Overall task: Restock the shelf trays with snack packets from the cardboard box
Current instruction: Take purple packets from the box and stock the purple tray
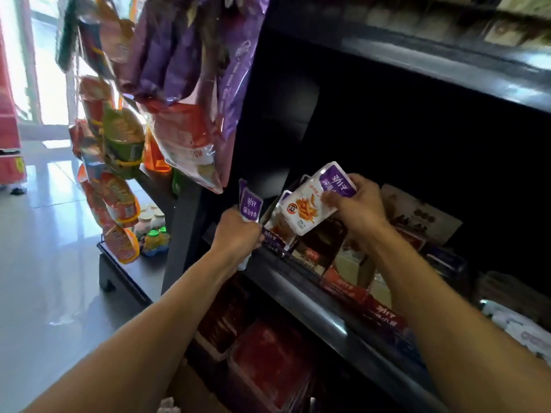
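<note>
Lower shelf nearest: red packets [268, 359] in trays. Left hand [238, 234] clutches spare purple-white snack packets [250, 205] at shelf edge [313, 299]. Right hand [357, 204] pinches one purple-white packet [310, 204] above leftmost shelf tray [278, 225], partly filled. Step: loading tray. Next move probably needs packet lowered upright behind those already standing. Cardboard box not clearly visible.

**Surroundings of the shelf unit**

Large purple bags [179, 49] are hung at the upper left, with a red and white bag [186, 144] suspended just below them. Further left, a column of orange and green packets [114, 162] is hung on a rack. Small bottles [153, 231] with white and green caps are seen on a low dark stand [128, 275]. A glossy tiled floor [53, 263] is lit from a bright doorway [50, 70].
</note>
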A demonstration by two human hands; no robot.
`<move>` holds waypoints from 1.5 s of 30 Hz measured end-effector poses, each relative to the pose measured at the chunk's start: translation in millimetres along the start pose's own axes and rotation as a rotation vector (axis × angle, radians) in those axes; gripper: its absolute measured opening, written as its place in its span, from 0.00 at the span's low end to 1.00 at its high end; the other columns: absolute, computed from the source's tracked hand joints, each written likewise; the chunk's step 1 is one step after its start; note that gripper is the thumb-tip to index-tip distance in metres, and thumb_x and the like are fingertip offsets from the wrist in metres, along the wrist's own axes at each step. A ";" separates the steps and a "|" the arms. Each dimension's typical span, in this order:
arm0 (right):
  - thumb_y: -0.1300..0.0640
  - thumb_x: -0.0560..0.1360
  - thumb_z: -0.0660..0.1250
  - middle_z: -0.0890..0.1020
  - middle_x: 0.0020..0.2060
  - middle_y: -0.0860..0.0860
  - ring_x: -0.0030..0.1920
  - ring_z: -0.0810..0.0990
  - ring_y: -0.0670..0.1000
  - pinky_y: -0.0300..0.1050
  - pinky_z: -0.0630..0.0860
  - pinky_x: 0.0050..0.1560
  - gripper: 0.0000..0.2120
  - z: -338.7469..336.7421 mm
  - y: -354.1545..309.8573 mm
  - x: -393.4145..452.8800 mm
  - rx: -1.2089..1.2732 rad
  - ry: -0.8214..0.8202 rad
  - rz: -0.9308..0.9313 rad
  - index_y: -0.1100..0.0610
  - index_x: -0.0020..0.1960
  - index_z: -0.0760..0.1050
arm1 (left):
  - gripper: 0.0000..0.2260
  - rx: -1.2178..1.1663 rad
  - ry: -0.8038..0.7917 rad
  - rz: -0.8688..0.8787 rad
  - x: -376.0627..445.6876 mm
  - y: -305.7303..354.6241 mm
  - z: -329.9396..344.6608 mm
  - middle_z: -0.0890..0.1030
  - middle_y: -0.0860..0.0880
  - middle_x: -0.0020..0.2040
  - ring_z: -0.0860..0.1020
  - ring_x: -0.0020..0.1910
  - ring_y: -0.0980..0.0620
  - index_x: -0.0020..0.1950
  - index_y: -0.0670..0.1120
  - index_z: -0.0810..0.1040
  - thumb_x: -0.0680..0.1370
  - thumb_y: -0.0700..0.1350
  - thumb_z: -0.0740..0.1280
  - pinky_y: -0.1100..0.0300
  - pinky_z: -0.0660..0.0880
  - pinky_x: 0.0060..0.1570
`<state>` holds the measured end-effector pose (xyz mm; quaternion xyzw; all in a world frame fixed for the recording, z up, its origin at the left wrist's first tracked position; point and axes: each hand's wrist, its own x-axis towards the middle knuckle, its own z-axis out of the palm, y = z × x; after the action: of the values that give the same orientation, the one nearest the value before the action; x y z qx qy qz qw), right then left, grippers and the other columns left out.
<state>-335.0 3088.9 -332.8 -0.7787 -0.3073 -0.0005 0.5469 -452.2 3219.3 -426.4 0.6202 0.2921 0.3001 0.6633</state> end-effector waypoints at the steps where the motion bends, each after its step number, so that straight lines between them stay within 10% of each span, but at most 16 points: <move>1: 0.65 0.75 0.70 0.79 0.41 0.43 0.40 0.79 0.40 0.35 0.75 0.38 0.11 5.9 2.8 6.1 -0.023 -0.012 0.000 0.51 0.49 0.73 | 0.06 0.037 0.021 0.024 7.6 -0.3 3.3 0.79 0.45 0.35 0.80 0.37 0.45 0.40 0.46 0.73 0.73 0.37 0.66 0.49 0.81 0.43; 9: 0.64 0.75 0.72 0.83 0.48 0.56 0.49 0.82 0.53 0.49 0.79 0.51 0.11 32.0 29.4 28.1 -0.249 -0.223 -0.022 0.50 0.45 0.73 | 0.13 0.355 0.156 0.088 39.6 0.9 9.4 0.81 0.49 0.41 0.79 0.40 0.50 0.43 0.45 0.78 0.67 0.46 0.79 0.58 0.75 0.43; 27: 0.53 0.70 0.77 0.81 0.55 0.50 0.55 0.80 0.51 0.50 0.78 0.57 0.24 45.2 36.9 39.7 -0.587 -0.152 -0.095 0.54 0.63 0.74 | 0.06 0.043 -0.021 0.021 40.4 -2.4 -8.2 0.84 0.42 0.42 0.80 0.31 0.50 0.51 0.41 0.78 0.77 0.41 0.71 0.54 0.81 0.38; 31: 0.56 0.76 0.71 0.78 0.58 0.51 0.59 0.77 0.48 0.45 0.76 0.60 0.18 38.0 14.7 22.4 -0.429 -0.058 -0.242 0.55 0.65 0.73 | 0.06 -0.111 -0.176 0.009 13.0 11.2 -16.6 0.84 0.42 0.37 0.82 0.30 0.49 0.53 0.40 0.78 0.77 0.37 0.68 0.59 0.79 0.30; 37: 0.67 0.72 0.73 0.83 0.50 0.55 0.47 0.84 0.47 0.39 0.80 0.44 0.16 28.9 -5.9 -12.5 0.039 -0.528 -0.054 0.56 0.57 0.77 | 0.05 -0.224 -0.534 -0.106 -19.9 21.0 -15.1 0.84 0.38 0.40 0.84 0.37 0.44 0.51 0.38 0.80 0.77 0.38 0.70 0.54 0.82 0.38; 45: 0.63 0.74 0.73 0.85 0.43 0.52 0.40 0.85 0.45 0.39 0.80 0.40 0.07 10.5 -6.0 -10.4 -0.043 -0.291 -0.120 0.58 0.51 0.79 | 0.09 -0.060 -0.436 0.130 -26.4 5.8 -10.2 0.86 0.48 0.49 0.85 0.48 0.51 0.55 0.44 0.82 0.76 0.40 0.72 0.58 0.79 0.50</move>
<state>-349.8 3094.2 -335.4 -0.7623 -0.4292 0.0728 0.4790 -477.3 3206.1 -420.8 0.6680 0.0922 0.2096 0.7081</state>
